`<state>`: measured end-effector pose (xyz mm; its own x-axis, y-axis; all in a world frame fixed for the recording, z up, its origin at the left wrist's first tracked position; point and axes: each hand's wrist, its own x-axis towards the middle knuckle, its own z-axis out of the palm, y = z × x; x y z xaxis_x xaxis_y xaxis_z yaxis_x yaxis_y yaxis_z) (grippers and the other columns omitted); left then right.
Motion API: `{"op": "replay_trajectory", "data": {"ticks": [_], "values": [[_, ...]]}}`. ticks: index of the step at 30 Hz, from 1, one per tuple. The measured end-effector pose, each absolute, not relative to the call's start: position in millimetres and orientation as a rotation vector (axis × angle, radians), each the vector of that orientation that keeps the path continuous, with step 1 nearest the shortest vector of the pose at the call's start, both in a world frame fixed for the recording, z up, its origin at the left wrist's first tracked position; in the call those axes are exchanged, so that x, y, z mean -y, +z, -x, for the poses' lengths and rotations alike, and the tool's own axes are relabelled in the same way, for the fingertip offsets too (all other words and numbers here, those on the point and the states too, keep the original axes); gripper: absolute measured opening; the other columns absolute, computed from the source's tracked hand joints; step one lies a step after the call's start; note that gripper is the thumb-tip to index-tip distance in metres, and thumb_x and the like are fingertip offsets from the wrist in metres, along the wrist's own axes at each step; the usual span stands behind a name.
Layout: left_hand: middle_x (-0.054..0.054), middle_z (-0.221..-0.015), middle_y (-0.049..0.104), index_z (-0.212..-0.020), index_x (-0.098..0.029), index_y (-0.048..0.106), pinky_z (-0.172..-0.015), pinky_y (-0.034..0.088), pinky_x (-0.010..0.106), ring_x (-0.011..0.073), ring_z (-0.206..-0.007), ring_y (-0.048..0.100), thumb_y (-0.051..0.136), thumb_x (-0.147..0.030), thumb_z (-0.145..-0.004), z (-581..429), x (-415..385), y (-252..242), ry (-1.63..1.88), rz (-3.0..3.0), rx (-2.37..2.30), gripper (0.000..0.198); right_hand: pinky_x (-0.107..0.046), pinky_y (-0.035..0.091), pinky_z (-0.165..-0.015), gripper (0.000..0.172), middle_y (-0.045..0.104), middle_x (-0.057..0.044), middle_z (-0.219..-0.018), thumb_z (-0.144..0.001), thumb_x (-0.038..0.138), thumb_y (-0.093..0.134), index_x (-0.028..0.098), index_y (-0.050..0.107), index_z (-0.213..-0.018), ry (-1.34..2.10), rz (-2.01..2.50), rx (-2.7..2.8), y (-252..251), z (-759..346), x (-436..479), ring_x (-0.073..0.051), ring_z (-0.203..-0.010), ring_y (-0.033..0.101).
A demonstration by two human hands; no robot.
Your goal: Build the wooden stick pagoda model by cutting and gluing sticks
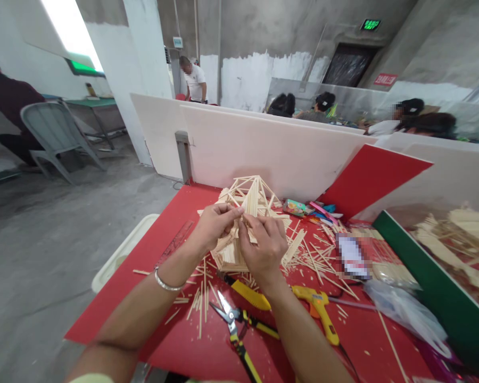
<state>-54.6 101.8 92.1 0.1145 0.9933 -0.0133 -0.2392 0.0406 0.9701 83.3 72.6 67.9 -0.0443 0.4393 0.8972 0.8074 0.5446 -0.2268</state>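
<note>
Standing near the far edge of the red worktop (195, 351), a pale openwork wooden-stick model (254, 199) points its peak upward, long axis unclear. Left hand (216, 226) and right hand (264, 244) nearly meet before it; their grasp I cannot tell.

The stick model (253, 198) at centre is pale cream, the tabletop (197, 351) red, the shears (232, 316) at lower centre black, yellow and silver, the glue gun (321, 311) yellow, the board (423, 282) at right dark green.
</note>
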Motion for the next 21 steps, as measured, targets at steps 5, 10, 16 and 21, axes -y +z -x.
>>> {"op": "replay_trajectory", "data": {"ticks": [5, 10, 16, 21], "values": [[-0.006, -0.041, 0.044, -0.068, -0.014, 0.061, -0.035, 0.016, 0.018, 0.0030, -0.033, 0.032, 0.077, -0.047, -0.072, 57.7, -101.9, 89.5, 1.126, -1.011, -0.946, 0.037, -0.031, 0.045, -0.081, 0.018, 0.065, -0.005, -0.086, -0.086, 0.023, 0.066, 0.021, 0.071, -0.103, -0.423, 1.068, 1.676, 66.2, -83.1, -71.6, -0.017, -0.085, 0.057], [-0.006, -0.039, 0.044, -0.068, -0.014, 0.060, -0.033, 0.015, 0.016, 0.0024, -0.032, 0.031, 0.080, -0.042, -0.070, 58.4, -103.1, 88.2, 1.094, -0.933, -0.899, 0.035, -0.032, 0.046, -0.083, 0.020, 0.066, -0.005, -0.087, -0.085, 0.023, 0.067, 0.021, 0.071, -0.105, -0.421, 1.065, 1.684, 66.7, -83.9, -70.3, -0.017, -0.085, 0.057], [-0.006, -0.039, 0.044, -0.065, -0.015, 0.057, -0.034, 0.015, 0.016, 0.0021, -0.032, 0.031, 0.081, -0.043, -0.068, 57.7, -103.5, 90.4, 1.057, -0.904, -0.888, 0.037, -0.031, 0.046, -0.081, 0.020, 0.067, -0.005, -0.085, -0.085, 0.021, 0.067, 0.021, 0.070, -0.105, -0.450, 1.034, 1.687, 66.3, -83.8, -71.5, -0.016, -0.083, 0.058], [-0.005, -0.040, 0.044, -0.059, -0.016, 0.054, -0.034, 0.019, 0.018, 0.0036, -0.032, 0.031, 0.074, -0.052, -0.074, 60.1, -89.5, 97.4, 1.147, -1.042, -0.987, 0.044, -0.031, 0.047, -0.079, 0.021, 0.067, -0.004, -0.085, -0.083, 0.018, 0.069, 0.021, 0.069, -0.103, -0.474, 0.947, 1.636, 67.2, -81.6, -66.1, -0.016, -0.082, 0.059]]}}
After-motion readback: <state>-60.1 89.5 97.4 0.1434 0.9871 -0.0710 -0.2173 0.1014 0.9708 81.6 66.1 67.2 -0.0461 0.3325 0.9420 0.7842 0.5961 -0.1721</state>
